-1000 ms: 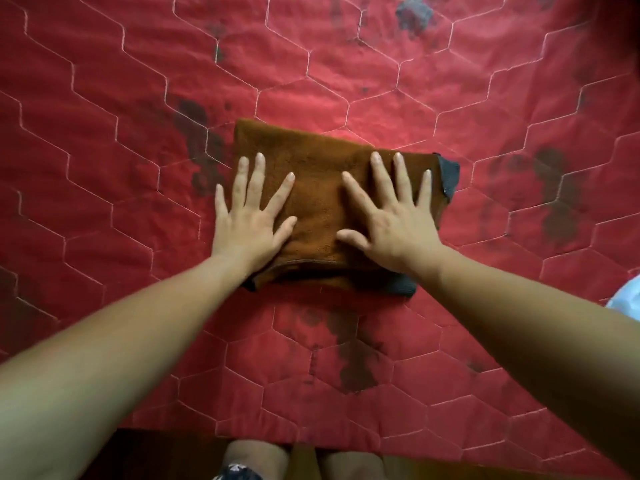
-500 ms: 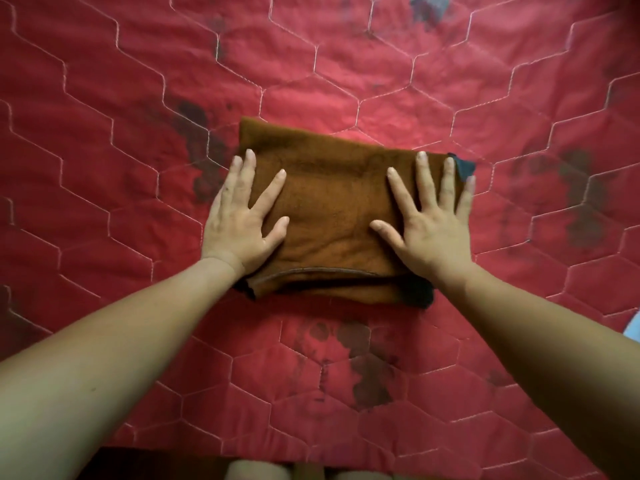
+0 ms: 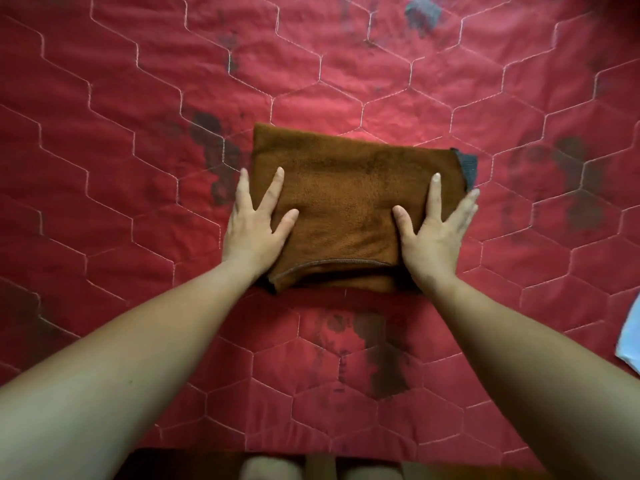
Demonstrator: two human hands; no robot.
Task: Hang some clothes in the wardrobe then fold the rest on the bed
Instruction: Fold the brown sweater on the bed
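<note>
- One folded brown garment [image 3: 346,209] lies on the red quilt [image 3: 138,168] — in front of me.
- Two hands press it, fingers straight, gripping nothing: left hand [image 3: 254,226] at its left edge, right hand [image 3: 434,233] at its right.
- One pale cloth [image 3: 630,341], far right.

two hands [image 3: 254,226] [image 3: 437,233], one brown garment [image 3: 346,202], one quilt [image 3: 131,161]

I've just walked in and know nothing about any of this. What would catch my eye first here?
A folded brown garment lies in the middle of a red quilted bedspread with pale hexagon stitching and dark blotches. Both hands press flat on it with fingers spread, the left hand at its left edge and the right hand at its right edge. A pale cloth peeks in at the right border of the view.
</note>
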